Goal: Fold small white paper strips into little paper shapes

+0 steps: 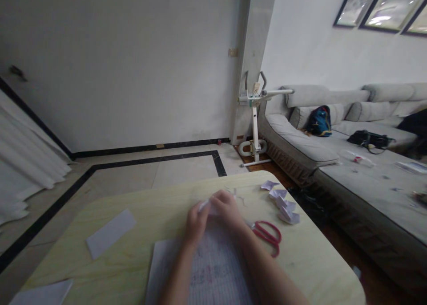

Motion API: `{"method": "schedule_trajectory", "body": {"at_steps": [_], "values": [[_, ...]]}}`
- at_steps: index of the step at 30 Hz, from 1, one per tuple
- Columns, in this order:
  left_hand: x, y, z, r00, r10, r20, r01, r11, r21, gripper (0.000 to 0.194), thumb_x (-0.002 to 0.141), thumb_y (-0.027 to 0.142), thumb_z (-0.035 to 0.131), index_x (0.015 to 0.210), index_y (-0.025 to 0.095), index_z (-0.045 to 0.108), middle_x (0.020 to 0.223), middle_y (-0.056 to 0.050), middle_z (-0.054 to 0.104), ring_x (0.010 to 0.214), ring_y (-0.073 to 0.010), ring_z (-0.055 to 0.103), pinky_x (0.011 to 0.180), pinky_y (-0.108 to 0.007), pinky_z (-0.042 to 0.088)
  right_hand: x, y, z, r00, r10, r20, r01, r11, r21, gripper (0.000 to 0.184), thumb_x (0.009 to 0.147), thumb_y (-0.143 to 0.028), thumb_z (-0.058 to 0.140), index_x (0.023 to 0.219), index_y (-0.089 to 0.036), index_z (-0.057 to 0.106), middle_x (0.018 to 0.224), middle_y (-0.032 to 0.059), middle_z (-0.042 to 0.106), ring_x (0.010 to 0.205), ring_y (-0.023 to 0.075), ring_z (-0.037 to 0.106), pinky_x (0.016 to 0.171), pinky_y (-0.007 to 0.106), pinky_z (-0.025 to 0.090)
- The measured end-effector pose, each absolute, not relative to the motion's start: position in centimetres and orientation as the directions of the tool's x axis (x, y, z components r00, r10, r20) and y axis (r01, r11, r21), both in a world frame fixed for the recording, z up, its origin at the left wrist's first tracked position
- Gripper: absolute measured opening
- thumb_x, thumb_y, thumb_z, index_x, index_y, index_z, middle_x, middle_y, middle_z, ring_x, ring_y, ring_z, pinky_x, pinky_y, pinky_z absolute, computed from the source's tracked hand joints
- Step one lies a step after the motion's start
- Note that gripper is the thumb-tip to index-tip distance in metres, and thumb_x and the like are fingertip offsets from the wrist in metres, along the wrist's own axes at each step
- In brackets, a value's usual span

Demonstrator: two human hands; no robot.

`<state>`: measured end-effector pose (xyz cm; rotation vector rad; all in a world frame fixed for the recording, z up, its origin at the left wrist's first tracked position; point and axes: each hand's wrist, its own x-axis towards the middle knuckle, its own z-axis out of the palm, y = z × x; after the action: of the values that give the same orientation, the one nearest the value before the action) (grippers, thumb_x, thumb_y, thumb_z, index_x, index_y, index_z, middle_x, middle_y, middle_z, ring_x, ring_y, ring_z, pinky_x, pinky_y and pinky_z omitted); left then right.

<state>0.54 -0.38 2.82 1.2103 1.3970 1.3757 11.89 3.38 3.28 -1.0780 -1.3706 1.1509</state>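
Between my two hands is a small piece of white paper point(213, 209), partly hidden by the fingers. My left hand point(196, 220) closes on its left side, and my right hand point(227, 208) grips it from the right and above. Both hands are over the top edge of a lined, written-on sheet point(210, 269). Red-handled scissors point(268, 233) lie to the right of my right forearm, their blades mostly hidden behind it. Several folded paper pieces point(282, 202) sit in a row near the table's right edge. Thin paper scraps point(240, 198) lie just beyond my right hand.
A white paper strip point(111, 233) lies on the left of the wooden table point(140, 207), and another white paper point(43, 294) is at the near left corner. Past the right edge stands a grey sofa point(300, 144) with bags on it. White exercise equipment point(255, 127) stands by the wall.
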Motion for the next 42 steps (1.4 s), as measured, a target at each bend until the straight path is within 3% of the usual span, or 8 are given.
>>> {"method": "schedule_trajectory", "body": {"at_steps": [5, 12, 23, 29, 33, 36, 42], "values": [[0.4, -0.3, 3.0, -0.265, 0.961, 0.077, 0.077, -0.058, 0.995, 0.03, 0.071, 0.039, 0.057, 0.079, 0.012, 0.068, 0.07, -0.005, 0.067, 0.073, -0.0227, 0.061, 0.064, -0.027, 0.047, 11.7, 3.4, 3.3, -0.081, 0.987, 0.138, 0.04, 0.142, -0.989, 0.016, 0.073, -0.029, 0.056, 0.067, -0.016, 0.062, 0.064, 0.0001, 0.059, 0.064, 0.0142, 0.054, 0.06, 0.024, 0.043], [0.4, -0.2, 2.5, -0.237, 0.969, 0.062, 0.147, -0.027, 0.989, 0.032, 0.071, 0.041, 0.059, 0.078, 0.011, 0.068, 0.065, -0.003, 0.066, 0.065, -0.0199, 0.06, 0.056, -0.024, 0.045, 11.6, 3.3, 3.4, -0.015, 0.986, 0.163, 0.122, 0.164, -0.979, 0.011, 0.072, -0.022, 0.053, 0.063, -0.017, 0.057, 0.059, -0.0016, 0.055, 0.059, 0.0128, 0.05, 0.053, 0.022, 0.04], [0.0, 0.3, 1.9, -0.332, 0.94, 0.077, 0.137, -0.032, 0.99, 0.031, 0.069, 0.042, 0.06, 0.073, 0.012, 0.067, 0.063, -0.004, 0.064, 0.062, -0.0188, 0.059, 0.055, -0.024, 0.046, 11.3, 2.9, 3.5, -0.048, 0.972, 0.229, 0.235, 0.234, -0.944, 0.02, 0.077, -0.029, 0.053, 0.062, -0.017, 0.053, 0.056, -0.0025, 0.051, 0.055, 0.0111, 0.045, 0.052, 0.022, 0.035], [-0.1, 0.3, 2.1, -0.337, 0.94, 0.052, 0.088, -0.023, 0.996, 0.034, 0.067, 0.044, 0.061, 0.077, 0.011, 0.068, 0.067, -0.005, 0.067, 0.065, -0.0201, 0.061, 0.056, -0.025, 0.046, 11.2, 2.9, 3.4, -0.051, 0.976, 0.214, 0.193, 0.22, -0.956, 0.021, 0.077, -0.032, 0.054, 0.063, -0.016, 0.056, 0.058, -0.0015, 0.053, 0.057, 0.0114, 0.047, 0.054, 0.022, 0.037], [-0.6, 0.5, 1.8, -0.377, 0.925, 0.044, 0.078, -0.016, 0.997, 0.033, 0.068, 0.042, 0.061, 0.08, 0.012, 0.068, 0.067, -0.004, 0.066, 0.065, -0.0202, 0.061, 0.056, -0.026, 0.046, 11.2, 2.8, 3.2, -0.092, 0.971, 0.219, 0.119, 0.229, -0.966, 0.016, 0.074, -0.029, 0.058, 0.084, -0.017, 0.061, 0.063, -0.0018, 0.055, 0.059, 0.0114, 0.049, 0.056, 0.022, 0.04], [-0.8, 0.6, 1.7, -0.392, 0.92, 0.004, 0.008, -0.001, 1.0, 0.035, 0.068, 0.042, 0.061, 0.082, 0.011, 0.068, 0.071, -0.005, 0.067, 0.067, -0.0207, 0.062, 0.057, -0.027, 0.047, 11.2, 2.7, 3.1, -0.143, 0.971, 0.194, 0.058, 0.204, -0.977, 0.034, 0.069, -0.025, 0.062, 0.103, -0.02, 0.057, 0.072, -0.0017, 0.056, 0.06, 0.0106, 0.05, 0.055, 0.021, 0.042], [-0.9, 0.5, 2.2, -0.404, 0.914, -0.02, -0.032, 0.008, 0.999, 0.035, 0.067, 0.04, 0.062, 0.086, 0.011, 0.069, 0.075, -0.005, 0.069, 0.075, -0.0224, 0.063, 0.065, -0.028, 0.048, 10.8, 2.8, 2.6, -0.19, 0.969, 0.161, 0.099, 0.182, -0.978, 0.041, 0.063, -0.02, 0.066, 0.103, -0.022, 0.059, 0.085, 0.0013, 0.058, 0.066, 0.0126, 0.054, 0.06, 0.024, 0.046]]}}
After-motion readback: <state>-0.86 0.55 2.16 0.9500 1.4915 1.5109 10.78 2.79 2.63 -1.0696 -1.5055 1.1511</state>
